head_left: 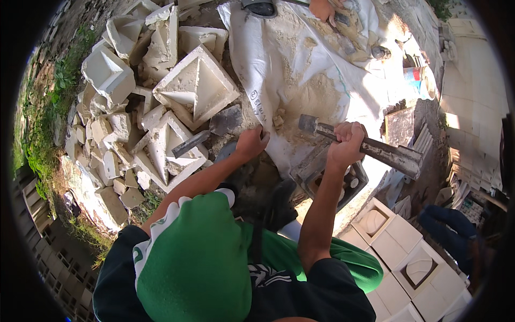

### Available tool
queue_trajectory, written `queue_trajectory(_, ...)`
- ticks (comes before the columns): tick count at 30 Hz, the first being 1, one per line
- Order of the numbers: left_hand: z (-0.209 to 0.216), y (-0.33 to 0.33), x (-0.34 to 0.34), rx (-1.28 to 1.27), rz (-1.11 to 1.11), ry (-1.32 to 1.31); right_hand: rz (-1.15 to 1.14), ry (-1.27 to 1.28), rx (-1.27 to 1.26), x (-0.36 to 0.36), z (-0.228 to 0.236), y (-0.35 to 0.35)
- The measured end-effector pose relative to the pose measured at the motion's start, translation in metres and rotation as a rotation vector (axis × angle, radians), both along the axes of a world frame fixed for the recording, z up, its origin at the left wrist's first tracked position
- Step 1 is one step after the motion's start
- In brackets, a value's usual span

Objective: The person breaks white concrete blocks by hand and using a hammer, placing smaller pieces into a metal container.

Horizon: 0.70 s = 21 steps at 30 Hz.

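Note:
My right hand point(347, 144) is wrapped round the thick, plaster-crusted shaft of a hammer-like tool point(386, 153). Its dark, blocky end points left over a white sheet point(252, 64) spread with pale powder point(316, 102). Closed at the sheet's near left edge, my left hand point(252, 144) seems to pinch the fabric, though the fingertips are partly hidden. Just left of that hand lies a flat dark blade point(226, 120), with a grey bar-like piece point(191, 144) beside it. Small pale lumps point(279, 118) rest on the sheet between my hands.
Broken white plaster moulds point(196, 86) are heaped at the left. A dark crate point(354, 182) stands below my right hand, with square pale blocks point(397, 241) at lower right. Another person's hand point(323, 9) is at the far edge; a tin point(426, 82) lies at right.

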<state>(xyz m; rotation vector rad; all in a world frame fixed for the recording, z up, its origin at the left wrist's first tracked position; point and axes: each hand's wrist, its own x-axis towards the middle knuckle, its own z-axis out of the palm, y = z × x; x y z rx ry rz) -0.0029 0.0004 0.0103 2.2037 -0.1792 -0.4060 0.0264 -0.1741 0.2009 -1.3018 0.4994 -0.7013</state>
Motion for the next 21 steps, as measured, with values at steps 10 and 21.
queue_trajectory(10, -0.008, -0.002, -0.004, -0.010, 0.041, -0.009, -0.055, 0.175, 0.099, 0.005, -0.066, 0.013)
queue_trajectory(21, 0.010, -0.003, -0.007, 0.212, -0.149, 0.042, -0.119, 0.153, 0.131, -0.017, -0.066, 0.027)
